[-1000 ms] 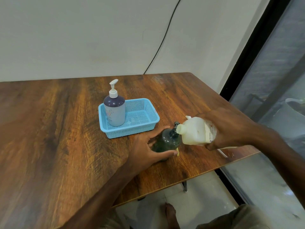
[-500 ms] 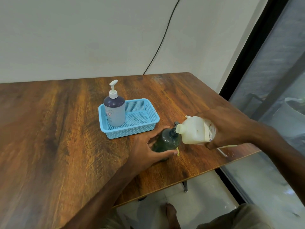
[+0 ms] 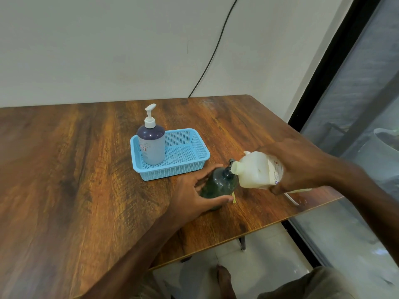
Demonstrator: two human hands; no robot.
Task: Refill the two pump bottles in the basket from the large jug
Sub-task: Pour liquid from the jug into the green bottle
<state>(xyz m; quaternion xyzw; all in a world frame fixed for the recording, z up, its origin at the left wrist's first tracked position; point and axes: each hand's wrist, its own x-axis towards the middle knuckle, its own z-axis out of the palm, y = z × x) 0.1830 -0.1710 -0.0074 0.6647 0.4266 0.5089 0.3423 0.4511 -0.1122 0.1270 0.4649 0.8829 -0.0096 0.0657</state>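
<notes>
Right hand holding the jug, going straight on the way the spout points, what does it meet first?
The dark green bottle, probably: the jug in the right hand has its spout at that bottle's neck. Whether they touch is unclear. The left hand grips the bottle.

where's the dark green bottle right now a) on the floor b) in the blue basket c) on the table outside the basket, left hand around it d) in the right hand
c: the green bottle stands on the table in front of the basket, left hand curled round it, right hand tipping the jug to it.
</notes>
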